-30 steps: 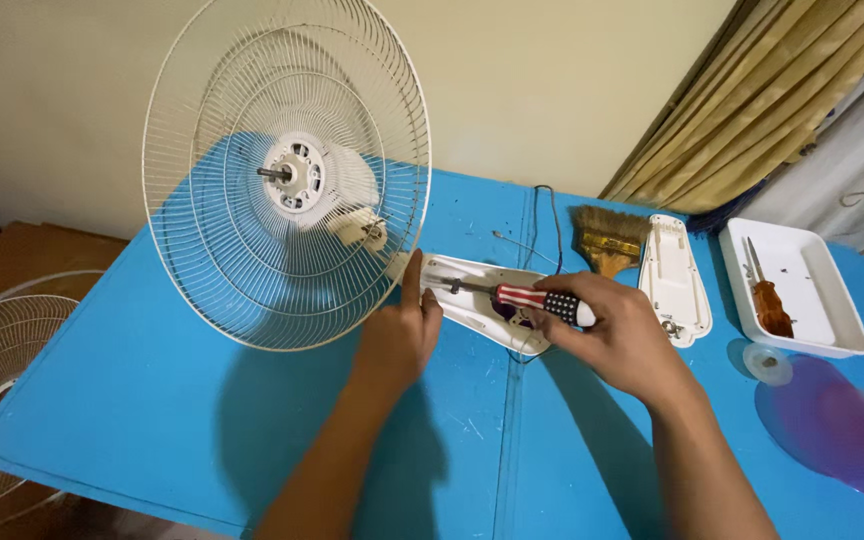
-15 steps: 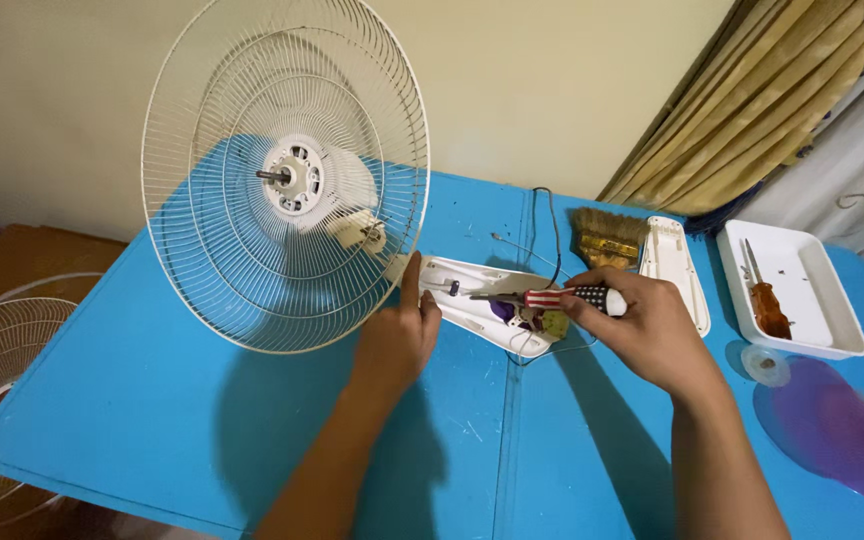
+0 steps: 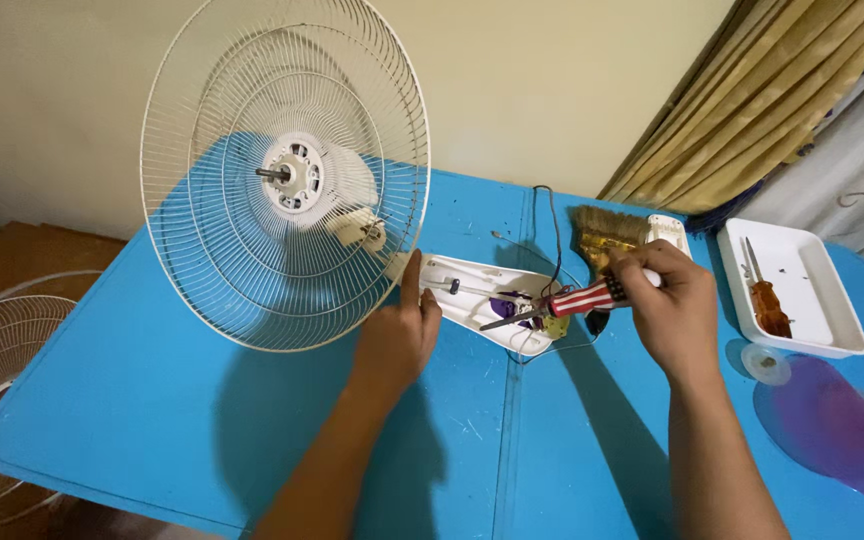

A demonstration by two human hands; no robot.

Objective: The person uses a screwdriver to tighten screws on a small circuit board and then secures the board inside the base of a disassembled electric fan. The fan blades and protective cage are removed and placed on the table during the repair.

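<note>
Behind everything we have a plain cream wall, gold curtains in the upper right of the frame, and a bright blue worktop [image 3: 152,400] filling the lower half. At the upper left stands the white wire fan guard [image 3: 282,170] with its motor hub and bare shaft, tilted toward us. Just right of centre lies the white plastic fan base housing [image 3: 467,285], opened up, wires and a purple part showing inside.

Our left hand [image 3: 397,335] presses down on the near edge of that housing, index finger stretched up along it, the other fingers curled against the worktop. Our right hand [image 3: 672,310] has its fingers closed around the red-and-white striped screwdriver [image 3: 572,300], the dark tip angled down-left into the housing.

We judge the housing light, stiff, thin-walled and apt to skid, so pinning it at the rim makes sense. The wires look delicate. The screwdriver handle is rigid and ridged, easy to grip mid-handle.

Farther right sit a straw hand brush [image 3: 602,230], a white rectangular tray [image 3: 832,330] holding an orange-handled screwdriver [image 3: 767,305], and a translucent purple fan blade [image 3: 832,420] at lower right. A second wire guard [image 3: 2,370] rests at the left edge.
</note>
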